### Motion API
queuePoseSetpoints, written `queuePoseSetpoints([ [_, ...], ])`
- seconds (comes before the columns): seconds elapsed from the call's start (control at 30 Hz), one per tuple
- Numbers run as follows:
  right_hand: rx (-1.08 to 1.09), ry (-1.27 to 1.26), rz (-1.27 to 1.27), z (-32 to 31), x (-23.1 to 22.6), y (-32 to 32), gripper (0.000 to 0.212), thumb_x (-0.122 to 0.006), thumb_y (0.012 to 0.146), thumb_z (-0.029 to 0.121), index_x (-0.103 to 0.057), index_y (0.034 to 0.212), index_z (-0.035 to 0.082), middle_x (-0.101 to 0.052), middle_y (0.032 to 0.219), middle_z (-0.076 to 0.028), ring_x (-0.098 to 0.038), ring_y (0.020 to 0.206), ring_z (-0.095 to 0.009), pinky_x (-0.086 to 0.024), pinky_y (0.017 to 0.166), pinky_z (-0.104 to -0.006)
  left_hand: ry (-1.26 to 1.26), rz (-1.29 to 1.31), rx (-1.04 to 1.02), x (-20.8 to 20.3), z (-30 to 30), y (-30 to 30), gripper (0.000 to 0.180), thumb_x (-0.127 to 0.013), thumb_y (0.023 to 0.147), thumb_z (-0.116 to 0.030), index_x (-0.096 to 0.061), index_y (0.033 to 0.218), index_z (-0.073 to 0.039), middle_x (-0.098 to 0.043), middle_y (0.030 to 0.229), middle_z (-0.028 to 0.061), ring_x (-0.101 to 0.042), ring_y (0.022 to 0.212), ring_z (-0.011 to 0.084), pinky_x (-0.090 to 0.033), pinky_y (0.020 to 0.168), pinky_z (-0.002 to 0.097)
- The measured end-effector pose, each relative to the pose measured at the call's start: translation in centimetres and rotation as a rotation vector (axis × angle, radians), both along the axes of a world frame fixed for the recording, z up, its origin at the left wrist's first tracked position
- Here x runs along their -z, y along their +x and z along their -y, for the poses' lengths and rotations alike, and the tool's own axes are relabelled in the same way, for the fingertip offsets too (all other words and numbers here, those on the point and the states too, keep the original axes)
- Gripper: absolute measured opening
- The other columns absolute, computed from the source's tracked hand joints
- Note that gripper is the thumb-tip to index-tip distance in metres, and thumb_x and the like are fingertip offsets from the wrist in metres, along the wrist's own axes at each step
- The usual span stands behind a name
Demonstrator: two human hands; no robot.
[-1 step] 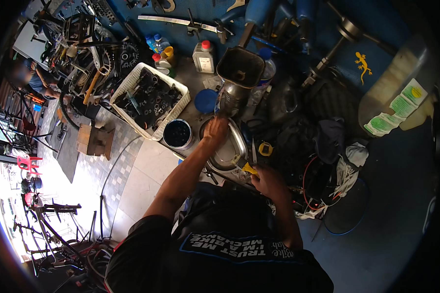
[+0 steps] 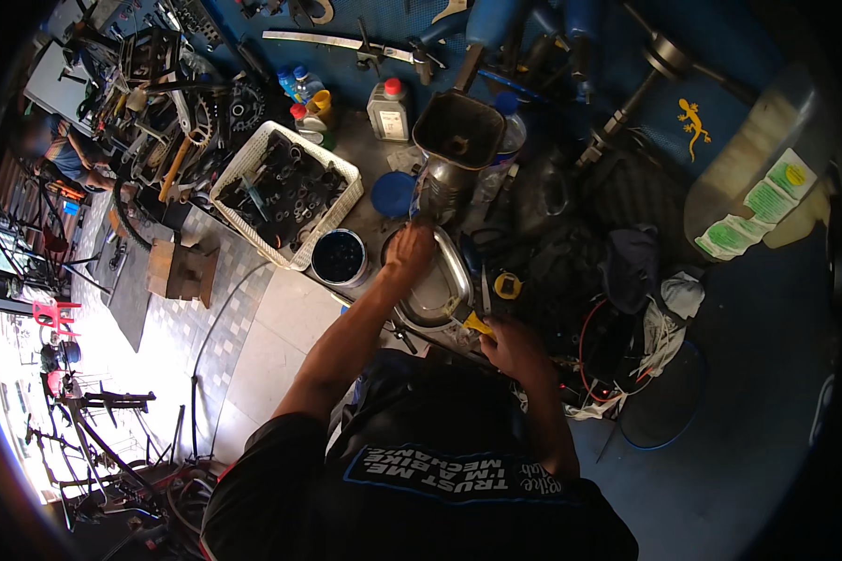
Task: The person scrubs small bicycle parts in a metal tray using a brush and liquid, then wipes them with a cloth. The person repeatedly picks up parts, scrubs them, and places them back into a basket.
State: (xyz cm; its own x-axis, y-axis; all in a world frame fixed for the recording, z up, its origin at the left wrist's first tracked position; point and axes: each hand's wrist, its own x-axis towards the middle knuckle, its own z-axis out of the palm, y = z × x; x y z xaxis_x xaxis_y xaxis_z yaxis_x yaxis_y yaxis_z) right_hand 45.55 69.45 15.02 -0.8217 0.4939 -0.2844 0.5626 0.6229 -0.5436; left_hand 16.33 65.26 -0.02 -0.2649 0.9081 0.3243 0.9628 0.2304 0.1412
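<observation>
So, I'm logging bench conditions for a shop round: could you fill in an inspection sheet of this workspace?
Surface: workbench, stained and crowded
Things in use: metal tray; yellow-handled tool, apparently a brush, its head over the tray
Clutter: white basket of small parts, open tub with dark contents, blue lid, tape measure
Hands: right hand grips the tool; left hand at the tray's far side, hold unclear
Cables: white bundle, right
Surroundings: blue tool wall; another person, far left
</observation>
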Motion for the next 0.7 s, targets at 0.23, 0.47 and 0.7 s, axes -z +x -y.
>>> queuePoseSetpoints([
  [0.23, 0.079, 0.016, -0.036, -0.1, 1.2, 0.5, 0.040, -0.068, 0.092, 0.026, -0.067, 0.125, 0.002, -0.071, 0.116, -0.021, -0.070, 0.104, -0.038, -0.056, 0.089, -0.0460, 0.132, 0.489, -0.080, -18.7, 2.0, -3.8, 0.013, -0.066, 0.093, -0.013, -0.061, 0.093, 0.000, -0.069, 0.080, 0.0241, -0.068, 0.074, 0.0446, -0.054, 0.065, 0.0505],
  [0.47, 0.074, 0.006, 0.070, -0.2, 0.2, -1.3, 0.041, -0.069, 0.092, 0.026, -0.068, 0.125, 0.003, -0.072, 0.116, -0.020, -0.071, 0.103, -0.037, -0.056, 0.089, -0.0457, 0.002, 0.362, -0.338, -20.6, 8.1, -13.7, 0.018, -0.065, 0.092, -0.016, -0.065, 0.088, 0.002, -0.071, 0.088, 0.0259, -0.070, 0.084, 0.0446, -0.055, 0.074, 0.0506],
  [0.7, 0.018, 0.117, -0.103, -0.2, 1.1, -4.1, 0.035, -0.070, 0.092, 0.022, -0.069, 0.121, 0.003, -0.072, 0.110, -0.018, -0.070, 0.098, -0.036, -0.056, 0.085, -0.0452, -0.490, 0.259, -0.625, -11.3, 11.8, -21.6, 0.023, -0.058, 0.087, -0.013, -0.074, 0.099, -0.001, -0.073, 0.100, 0.0265, -0.071, 0.100, 0.0427, -0.056, 0.089, 0.0518],
])
